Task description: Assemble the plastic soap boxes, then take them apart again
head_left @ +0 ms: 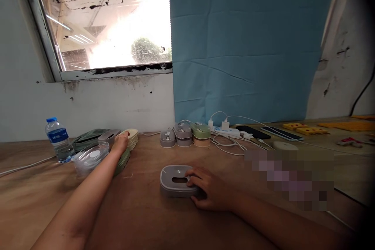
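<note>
My right hand (208, 188) grips the right end of a grey rounded box (170, 177), its fingers on the top and the thumb low on the side. An oblong slot opens in the box's top. Stretched out to the far left, my left hand (121, 143) has its fingers closed on the top of a stack of cream-coloured oval pieces (133, 139). Beside that hand lie another grey slotted piece (108, 136), clear plastic containers (91, 156) and a green piece (123, 162), partly hidden by my forearm.
Small lidded boxes, grey (167, 139) and green (200, 134), stand by the wall. A water bottle (58, 140) is at left, near a dark green pouch (90, 139). A power strip (227, 131), cables, phones (253, 132) and yellow blocks (310, 130) lie at right. One patch is pixelated.
</note>
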A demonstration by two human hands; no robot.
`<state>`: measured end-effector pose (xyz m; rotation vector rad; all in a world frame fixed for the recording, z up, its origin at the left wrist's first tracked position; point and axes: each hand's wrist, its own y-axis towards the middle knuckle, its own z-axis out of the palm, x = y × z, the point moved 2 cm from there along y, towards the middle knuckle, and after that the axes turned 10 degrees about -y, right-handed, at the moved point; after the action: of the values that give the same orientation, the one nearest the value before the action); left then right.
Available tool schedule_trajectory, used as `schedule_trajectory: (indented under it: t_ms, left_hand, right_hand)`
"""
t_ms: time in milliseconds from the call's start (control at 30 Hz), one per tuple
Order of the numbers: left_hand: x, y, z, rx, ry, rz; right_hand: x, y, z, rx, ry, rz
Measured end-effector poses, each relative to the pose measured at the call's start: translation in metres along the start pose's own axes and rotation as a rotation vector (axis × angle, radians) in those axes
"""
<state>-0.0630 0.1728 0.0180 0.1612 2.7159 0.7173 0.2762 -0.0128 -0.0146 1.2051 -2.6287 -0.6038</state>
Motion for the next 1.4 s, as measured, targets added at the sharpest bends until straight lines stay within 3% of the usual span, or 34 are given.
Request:
schedule_trajectory:
  t_ms: [167,300,367,500,567,633,700,833,900,967,1167,1400]
  left_hand:
    - [-0.027,-0.016,-0.017,-0.146,-0.116,0.040]
    - [-0.067,-0.065,-0.023,-0.193,-0.254,0.110]
    - [-0.086,-0.099,-0.022,-0.103,-0.517,0.193]
    - [-0.113,-0.151,-0.017,0.339,-0.713,0.363]
    - [-0.118,-0.163,-0.015,0.512,-0.761,0.423]
    - [-0.121,-0.166,-0.014,0.581,-0.811,0.471]
    - [-0.121,-0.164,-0.014,0.544,-0.846,0.507]
    - [-0.114,-0.157,-0.017,0.308,-0.814,0.481]
    - [-0.110,-0.155,-0.017,0.248,-0.774,0.456]
    - [-0.107,-0.154,-0.015,0.268,-0.744,0.458]
    - [-0.114,-0.158,-0.015,0.495,-0.675,0.607]
    - [-0.119,-0.157,-0.023,0.495,-0.620,0.743]
  right_hand:
    - [-0.001,-0.001,-0.002,-0.029,0.044,-0.019]
    - [-0.003,-0.002,-0.007,-0.199,0.107,-0.024]
    - [-0.005,-0.003,-0.009,-0.348,0.112,-0.004]
    - [-0.008,-0.005,-0.010,-0.487,0.086,0.056]
    - [-0.009,-0.004,-0.010,-0.466,0.066,0.066]
    - [-0.009,-0.003,-0.010,-0.431,0.049,0.065]
    - [-0.008,-0.002,-0.010,-0.400,0.035,0.062]
    - [-0.006,-0.001,-0.009,-0.331,0.032,0.045]
    - [-0.005,0.000,-0.007,-0.264,0.037,0.021]
    - [-0.004,0.001,-0.006,-0.195,0.038,0.006]
    - [-0.002,0.002,-0.009,-0.091,0.046,-0.040]
    - [-0.009,0.004,-0.014,0.011,0.183,-0.146]
